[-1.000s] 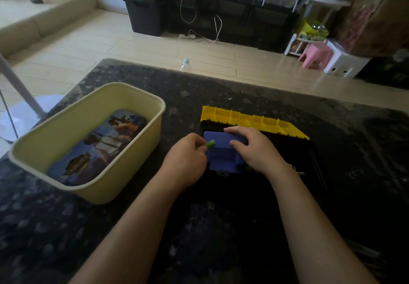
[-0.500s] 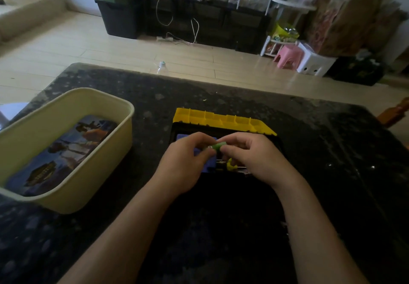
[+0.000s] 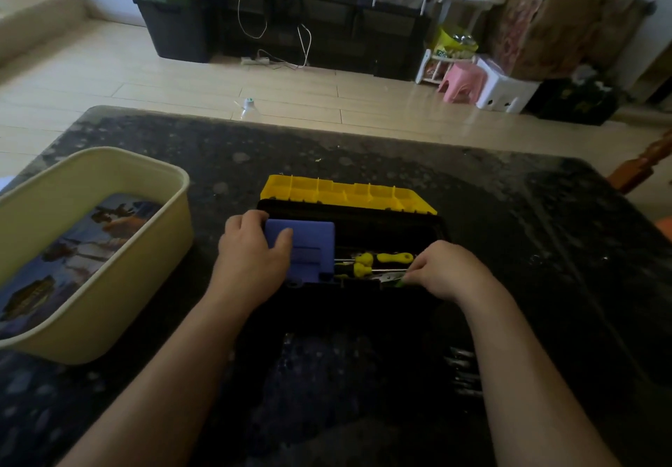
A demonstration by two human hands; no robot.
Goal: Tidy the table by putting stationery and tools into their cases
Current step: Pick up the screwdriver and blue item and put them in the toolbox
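Observation:
A black toolbox [image 3: 432,226] stands open mid-table, its yellow compartment lid [image 3: 345,193] raised at the back. A blue plastic case [image 3: 309,248] lies in its left half; my left hand [image 3: 251,252] grips the case's left end, thumb on top. Yellow-handled screwdrivers [image 3: 381,261] lie in the right half. My right hand [image 3: 447,270] pinches a small green tool [image 3: 399,281] at the box's front right, low inside it.
A cream plastic tub [image 3: 138,248] holding a printed pencil case [image 3: 72,248] sits at the left. The dark speckled table [image 3: 509,193] extends all around. Several metal bits [image 3: 462,368] lie near my right forearm. A wooden chair part [image 3: 643,164] pokes in at the right edge.
The green tool passed from my left hand to my right hand, which carried it right into the toolbox. My left hand shifted onto the blue case's left end.

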